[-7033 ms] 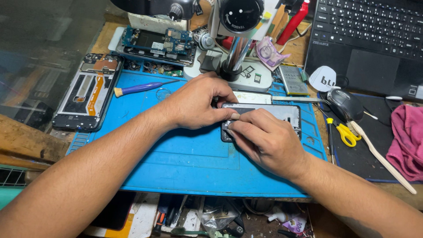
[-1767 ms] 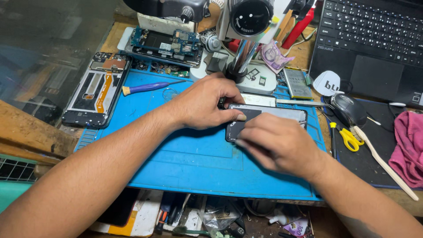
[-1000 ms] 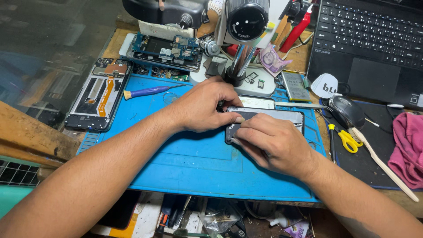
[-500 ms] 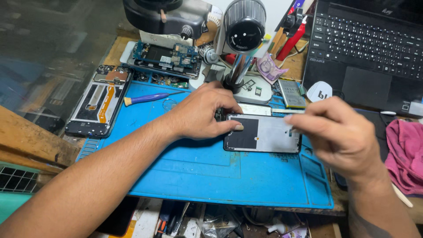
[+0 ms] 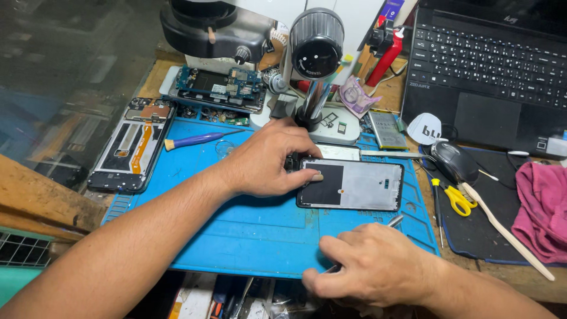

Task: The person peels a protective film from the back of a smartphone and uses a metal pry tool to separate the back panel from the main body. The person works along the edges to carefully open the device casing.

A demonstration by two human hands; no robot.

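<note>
The blue mat carries the phone frame at its centre-right. The frame looks light, thin, rigid and fragile; grip its long edges. The left hand pins its left end, fingers flat. The right hand, over the frame's right end half a second ago, now rests below it, closed on tweezers.

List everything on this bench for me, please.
phone frame: 1, grey and black, mid mat
mat: 1, blue, under the hands
opened phone: 1, black, mat's left edge
circuit board: 1, blue-green, under microscope
microscope: 1, black and white, top centre
brush: 1, purple handle, upper mat
laptop: 1, black, top right
mouse: 1, black, right of mat
scissors: 1, yellow, right
cloth: 1, pink, far right
left hand: pressing phone frame
right hand: holding metal tool, near edge
</note>
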